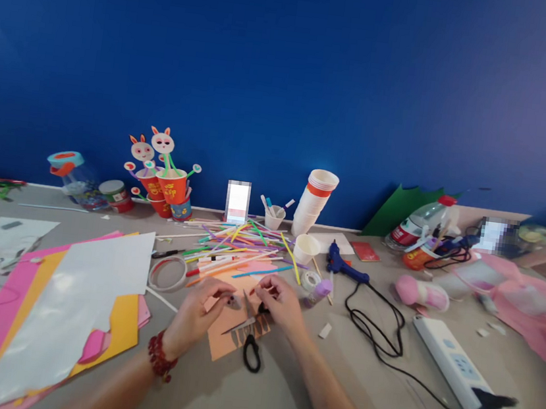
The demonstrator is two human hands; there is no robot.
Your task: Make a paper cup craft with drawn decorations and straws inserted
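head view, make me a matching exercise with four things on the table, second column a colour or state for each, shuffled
Column one
1. scissors
2. glue gun
3. stack of paper cups
4. power strip

Column two
A. white with an orange-red band near the top
B. black handles, blades spread open
C. white, with a black plug in it
D. dark blue

Right pairs: 1-B, 2-D, 3-A, 4-C

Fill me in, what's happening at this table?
The person's left hand pinches a small piece above orange paper. The right hand is close by; its grip is unclear. Scissors lie open, partly on the paper. Coloured sticks lie beyond, the glue gun to the right.
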